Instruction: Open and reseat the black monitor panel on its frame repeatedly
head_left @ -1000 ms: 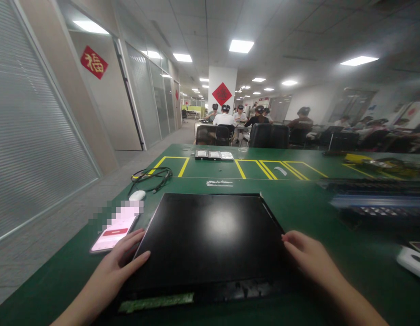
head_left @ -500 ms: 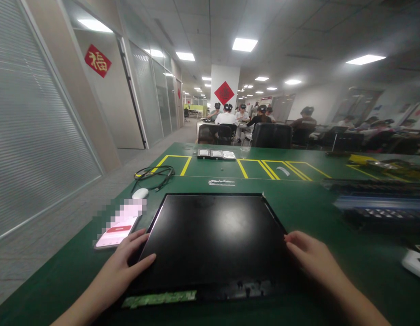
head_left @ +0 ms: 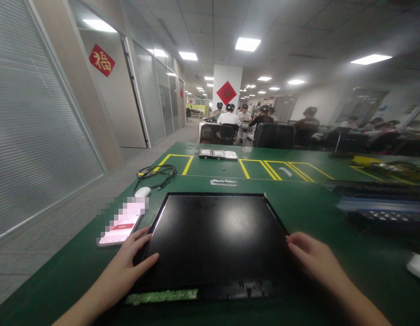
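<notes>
A flat black display panel (head_left: pixel 213 235) lies on the green table (head_left: pixel 308 208) in front of me, with a green circuit strip (head_left: pixel 162 296) showing along its near edge. My left hand (head_left: pixel 128 267) grips the panel's near left corner, thumb on top. My right hand (head_left: pixel 313 258) holds the panel's right edge, fingers curled over it.
A phone (head_left: pixel 119 228) lies left of the panel, a white mouse (head_left: pixel 142 191) and a black cable (head_left: pixel 157 173) beyond it. Small trays (head_left: pixel 218 154) sit in yellow-marked boxes. Blue and black keyboards (head_left: pixel 379 203) lie at the right. People sit at far desks.
Both hands keep their hold on the panel's sides. The view has drifted slightly, so everything sits a little further right in the picture.
</notes>
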Available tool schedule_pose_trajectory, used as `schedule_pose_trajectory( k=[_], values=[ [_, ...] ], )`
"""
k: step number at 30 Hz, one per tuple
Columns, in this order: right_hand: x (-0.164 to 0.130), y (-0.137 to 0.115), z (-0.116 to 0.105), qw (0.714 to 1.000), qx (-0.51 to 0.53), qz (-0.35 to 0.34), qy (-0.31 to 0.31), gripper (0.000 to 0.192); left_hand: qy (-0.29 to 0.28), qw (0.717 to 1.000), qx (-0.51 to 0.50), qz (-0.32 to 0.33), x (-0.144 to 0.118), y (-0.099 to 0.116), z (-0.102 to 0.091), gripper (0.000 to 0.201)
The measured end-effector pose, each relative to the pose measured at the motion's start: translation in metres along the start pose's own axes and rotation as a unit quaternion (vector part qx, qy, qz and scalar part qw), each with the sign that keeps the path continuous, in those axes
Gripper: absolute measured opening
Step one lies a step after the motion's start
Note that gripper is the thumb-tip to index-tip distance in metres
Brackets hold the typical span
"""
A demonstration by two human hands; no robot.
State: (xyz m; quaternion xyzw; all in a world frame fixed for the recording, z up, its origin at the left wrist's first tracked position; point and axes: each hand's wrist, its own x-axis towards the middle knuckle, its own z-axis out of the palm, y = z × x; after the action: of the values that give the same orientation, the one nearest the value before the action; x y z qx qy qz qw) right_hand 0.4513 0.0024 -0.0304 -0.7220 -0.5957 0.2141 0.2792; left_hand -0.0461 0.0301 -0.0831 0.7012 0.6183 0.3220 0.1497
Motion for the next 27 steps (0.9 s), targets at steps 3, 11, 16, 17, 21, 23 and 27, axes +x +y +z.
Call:
schedule_pose_trajectory(
  k=[3,11,16,17,21,23,27],
  values=[
    [0.000,0.000,0.000,1.000,-0.006,-0.007,0.007,0.029,0.000,0.996,0.078,0.044,-0.005,0.005,-0.001,0.060],
    [0.002,0.003,0.001,0.999,-0.024,-0.008,0.025,0.031,-0.062,0.979,0.142,0.130,-0.009,0.024,-0.029,0.048],
    [0.002,0.004,0.001,1.000,-0.018,0.004,0.017,0.032,-0.154,0.964,0.151,0.155,-0.008,0.044,-0.049,0.040],
    [0.002,0.004,0.001,1.000,-0.018,0.005,0.015,0.032,-0.162,0.963,0.148,0.159,-0.009,0.045,-0.050,0.039],
    [0.001,0.002,0.001,1.000,-0.017,0.002,0.017,0.033,-0.188,0.957,0.143,0.168,-0.009,0.042,-0.052,0.041],
    [0.001,0.001,0.001,1.000,-0.017,0.002,0.016,0.032,-0.195,0.955,0.144,0.168,-0.009,0.038,-0.052,0.043],
    [0.000,0.000,0.002,1.000,-0.012,0.004,0.013,0.031,-0.184,0.955,0.169,0.161,-0.008,0.031,-0.053,0.048]
  ],
)
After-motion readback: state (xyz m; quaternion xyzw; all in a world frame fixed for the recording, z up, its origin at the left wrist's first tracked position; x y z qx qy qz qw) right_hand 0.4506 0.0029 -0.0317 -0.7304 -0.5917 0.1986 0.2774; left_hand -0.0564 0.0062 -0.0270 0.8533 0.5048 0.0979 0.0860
